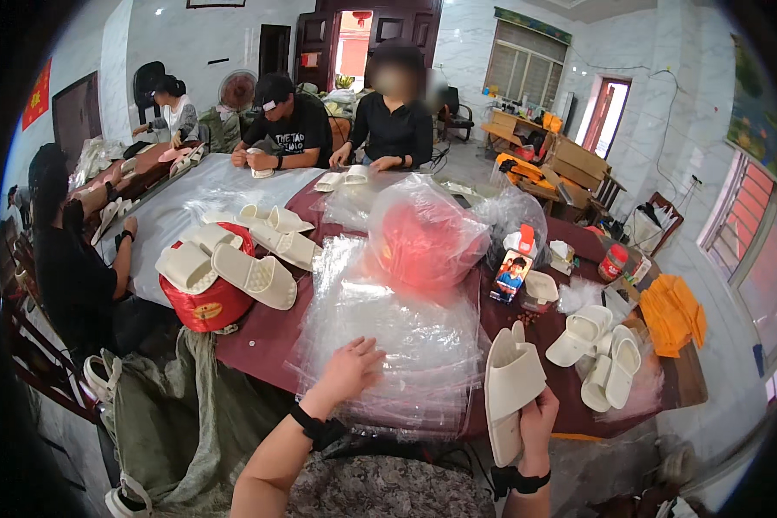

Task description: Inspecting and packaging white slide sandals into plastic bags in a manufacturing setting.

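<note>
In my right hand (540,420) is a pair of cream slide sandals (509,384), held upright at the table's near edge with the fingers closed round it. My left hand (354,367) rests, fingers spread, on or just over a stack of clear plastic bags (397,345) in the middle. More cream slides (255,274) lie heaped on and beside a round red bundle (203,302) to the left. Right of my right hand, further slides (609,367) lie on the table. Behind the bags stands a red round thing under clear plastic (427,237).
A phone (511,276) stands upright near a clear tub (540,289) and a red-lidded jar (613,262). Orange bags (672,315) lie at the right edge. Several people sit around the maroon-covered table (259,350). A green sack (173,423) holding slides stands at lower left.
</note>
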